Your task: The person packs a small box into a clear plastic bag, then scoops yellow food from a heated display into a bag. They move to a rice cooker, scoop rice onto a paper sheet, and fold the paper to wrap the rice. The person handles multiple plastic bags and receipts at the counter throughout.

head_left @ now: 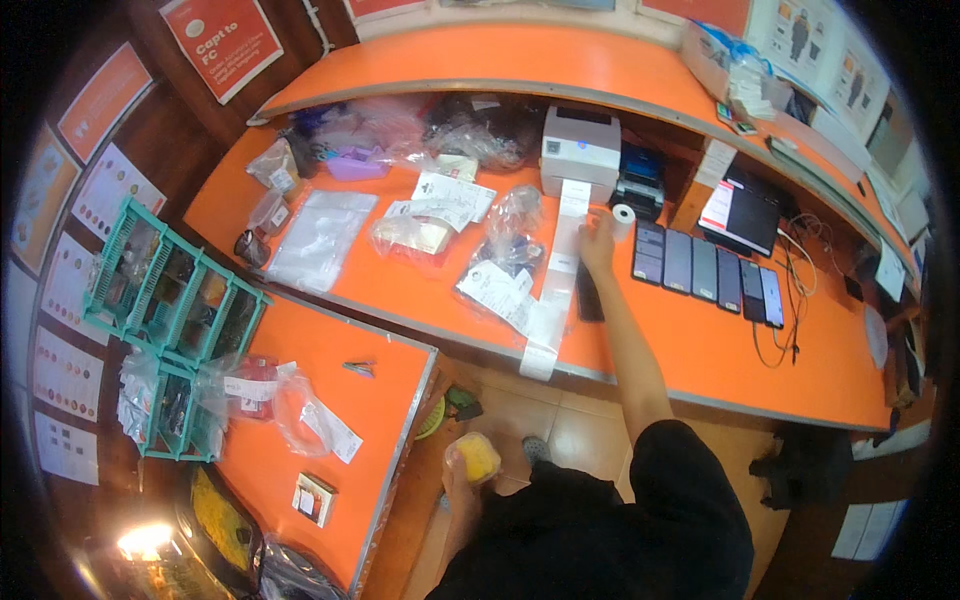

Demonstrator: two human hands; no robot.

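My left hand [460, 484] holds a small clear plastic tub [474, 457] with yellow contents, low in front of my body. My right arm reaches over the orange counter. There my right hand [596, 244] is at the right edge of a long strip of printed labels [564, 262]; whether its fingers pinch the strip is hard to tell. The strip runs out of a white label printer [581, 150] and hangs past the counter's front edge. Just right of the hand stands a white paper roll [622, 219]. A dark phone [589, 296] lies partly under my forearm.
Several phones [705, 268] lie in a row on the right, near loose cables [799, 300]. Bagged goods with receipts [495, 289] and clear plastic bags [322, 240] cover the left. Teal racks [176, 285] and a small box [313, 499] are on the side table [352, 420]. An overhead shelf [480, 64] spans the back.
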